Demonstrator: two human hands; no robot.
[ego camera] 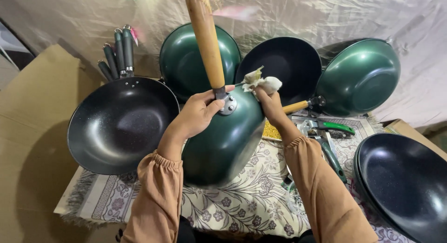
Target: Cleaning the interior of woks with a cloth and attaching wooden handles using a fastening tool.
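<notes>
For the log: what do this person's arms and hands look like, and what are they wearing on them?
Both arms wear long, loose sleeves of plain orange-brown cloth, each gathered into an elastic cuff at the wrist. The left sleeve and the right sleeve match, with no pattern or markings. The left hand and right hand are bare: no gloves, and no rings, watch or bracelets show.

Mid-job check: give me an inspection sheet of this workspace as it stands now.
Surface: floral cloth over flattened cardboard.
Job's things: green wok held bottom-up, its wooden handle pointing up; pale rag at its rim.
Clutter: stacked dark woks at left and right; three more woks propped behind; green-handled tools.
Hands: left hand grips the handle base; right hand pinches the rag.
Cables: nothing seen.
Surroundings: plastic sheeting behind.
</notes>
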